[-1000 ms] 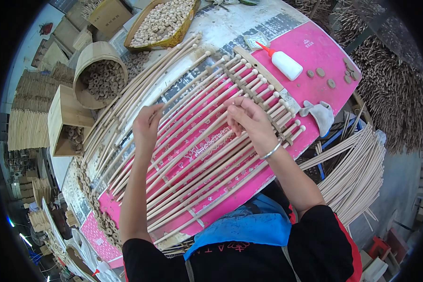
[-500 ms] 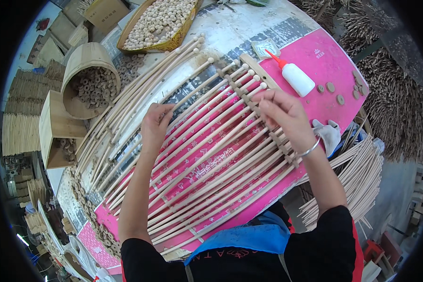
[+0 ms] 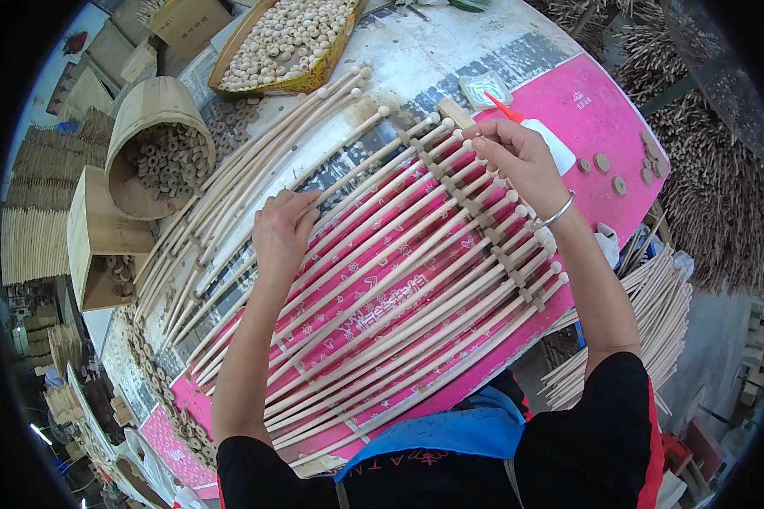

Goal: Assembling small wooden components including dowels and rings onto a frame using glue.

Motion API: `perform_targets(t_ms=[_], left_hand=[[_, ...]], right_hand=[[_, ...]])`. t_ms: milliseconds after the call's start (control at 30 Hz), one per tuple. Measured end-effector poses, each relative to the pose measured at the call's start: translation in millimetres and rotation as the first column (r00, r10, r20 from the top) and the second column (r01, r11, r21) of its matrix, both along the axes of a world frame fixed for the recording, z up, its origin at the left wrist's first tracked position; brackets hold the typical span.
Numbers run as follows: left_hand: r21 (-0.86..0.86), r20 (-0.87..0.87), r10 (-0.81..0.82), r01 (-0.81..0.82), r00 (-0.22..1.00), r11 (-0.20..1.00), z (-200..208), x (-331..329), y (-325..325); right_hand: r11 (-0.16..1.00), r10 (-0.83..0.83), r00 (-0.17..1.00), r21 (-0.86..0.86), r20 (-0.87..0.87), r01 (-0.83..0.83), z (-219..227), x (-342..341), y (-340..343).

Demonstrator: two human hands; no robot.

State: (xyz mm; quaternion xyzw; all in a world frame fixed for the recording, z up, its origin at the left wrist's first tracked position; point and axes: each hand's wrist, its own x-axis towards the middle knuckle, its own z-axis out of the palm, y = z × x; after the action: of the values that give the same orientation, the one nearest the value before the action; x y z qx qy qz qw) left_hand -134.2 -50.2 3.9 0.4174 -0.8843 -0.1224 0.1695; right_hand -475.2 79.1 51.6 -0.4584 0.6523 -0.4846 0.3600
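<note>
A row of pale wooden sticks (image 3: 373, 254) lies side by side, slanting across a pink printed sheet (image 3: 603, 110). Round wooden balls (image 3: 512, 196) cap their upper right ends, and brown wooden rings (image 3: 484, 222) sit around the sticks just below the balls. My left hand (image 3: 282, 233) is closed, thumb and fingers pinching a stick at the row's far left side. My right hand (image 3: 522, 157) is closed too, its thumb and forefinger together beside the ball ends near the top of the row. What lies between those fingertips is too small to make out.
Behind my right hand lies a white glue bottle (image 3: 552, 144) with a red nozzle. Loose rings (image 3: 602, 162) rest on the sheet. A basket of wooden balls (image 3: 314, 81), a tipped wooden bucket (image 3: 127, 110) of rings and more sticks (image 3: 229, 170) are at the left and back.
My right hand has moved up and slightly right, away from the ring row to the ball ends, uncovering lower balls. My left hand has shifted slightly downward, still at the stick.
</note>
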Motion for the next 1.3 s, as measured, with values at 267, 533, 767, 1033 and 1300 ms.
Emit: perform_targets(t_ms=[267, 533, 767, 1033, 1300], left_hand=[[0.019, -0.029, -0.006, 0.007, 1.000, 1.000, 11, -4, -4], [-0.116, -0.194, -0.169, 0.149, 0.966, 0.982, 104, -3, 48], [0.202, -0.251, -0.105, 0.158, 0.962, 0.966, 180, 26, 72], [0.229, -0.271, -0.245, 0.310, 0.931, 0.923, 222, -68, 84], [0.559, -0.151, -0.173, 0.229, 0.973, 0.797, 236, -82, 97]], right_hand=[[1.000, 0.009, 1.000, 0.010, 0.021, -0.009, -4, -3, -5], [0.962, 0.232, 0.730, -0.041, 0.643, -0.269, 8, 113, -25], [0.940, 0.340, 0.604, -0.238, 0.721, -0.245, 29, 181, 3], [0.955, 0.297, 0.663, -0.215, 0.688, -0.205, 55, 250, 45], [0.923, 0.383, 0.659, -0.304, 0.647, -0.237, 55, 247, 78]])
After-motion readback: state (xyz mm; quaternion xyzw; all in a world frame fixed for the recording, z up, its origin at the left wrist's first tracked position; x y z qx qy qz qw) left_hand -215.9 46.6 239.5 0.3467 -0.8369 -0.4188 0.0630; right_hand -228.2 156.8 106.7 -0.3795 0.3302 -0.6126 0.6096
